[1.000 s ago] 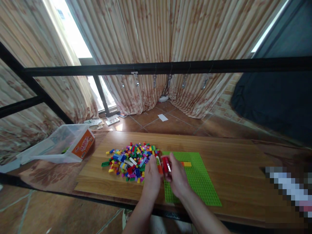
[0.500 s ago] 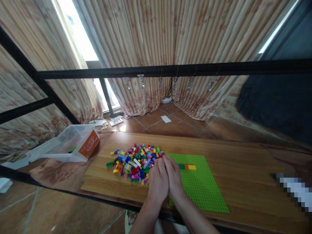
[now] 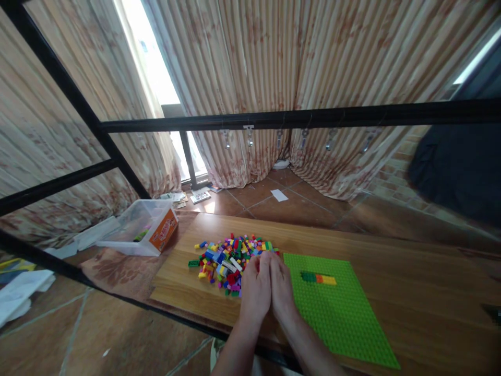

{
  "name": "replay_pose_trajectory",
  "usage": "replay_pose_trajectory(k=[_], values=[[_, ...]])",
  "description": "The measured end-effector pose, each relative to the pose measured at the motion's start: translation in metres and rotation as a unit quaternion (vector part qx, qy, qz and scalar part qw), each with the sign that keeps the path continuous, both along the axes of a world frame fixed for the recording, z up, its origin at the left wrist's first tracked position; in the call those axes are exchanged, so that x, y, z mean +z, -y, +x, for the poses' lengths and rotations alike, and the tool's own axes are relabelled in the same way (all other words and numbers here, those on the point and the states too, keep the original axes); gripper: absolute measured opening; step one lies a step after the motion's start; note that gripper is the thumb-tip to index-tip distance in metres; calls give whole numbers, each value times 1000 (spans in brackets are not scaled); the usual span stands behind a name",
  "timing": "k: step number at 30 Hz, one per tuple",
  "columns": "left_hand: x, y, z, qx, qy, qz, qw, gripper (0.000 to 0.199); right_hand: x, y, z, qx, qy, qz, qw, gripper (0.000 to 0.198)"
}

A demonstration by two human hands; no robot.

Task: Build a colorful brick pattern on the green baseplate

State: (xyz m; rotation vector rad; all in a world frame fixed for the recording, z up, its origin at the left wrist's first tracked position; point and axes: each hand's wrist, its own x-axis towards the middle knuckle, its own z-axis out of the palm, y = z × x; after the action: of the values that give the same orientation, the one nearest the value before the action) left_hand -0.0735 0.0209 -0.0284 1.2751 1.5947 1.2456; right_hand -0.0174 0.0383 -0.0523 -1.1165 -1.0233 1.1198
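My left hand (image 3: 256, 282) and my right hand (image 3: 279, 282) are pressed together side by side, fingers curled inward. Whatever sits between the fingertips, if anything, is hidden. Close by on the left, and partly behind my left hand, lies a heap of mixed coloured toy bricks (image 3: 219, 256). A green studded baseplate (image 3: 340, 324) lies just to the right of my right hand. On it is a short row of bricks (image 3: 319, 278), dark green at the left, then orange, then yellow.
The wooden board (image 3: 183, 292) lies under the bricks and baseplate. A clear plastic box (image 3: 133, 245) with an orange label stands at the left. A black metal rail (image 3: 235, 121) with hanging clips crosses beyond the board, before striped curtains (image 3: 250, 62).
The camera's view has swung left, so the scene sits further right. My hands remain together but now lie left of the baseplate's edge, leaving more of the brick row in sight.
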Motion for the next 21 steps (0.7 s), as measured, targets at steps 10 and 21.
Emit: replay_pose_trajectory(k=[10, 21], values=[[-3, -4, -18, -22, -14, 34, 999, 29, -15, -8, -10, -1, 48, -2, 999, 23], [-14, -4, -20, 71, 88, -2, 994, 41, -2, -3, -21, -16, -86, -129, 988, 32]])
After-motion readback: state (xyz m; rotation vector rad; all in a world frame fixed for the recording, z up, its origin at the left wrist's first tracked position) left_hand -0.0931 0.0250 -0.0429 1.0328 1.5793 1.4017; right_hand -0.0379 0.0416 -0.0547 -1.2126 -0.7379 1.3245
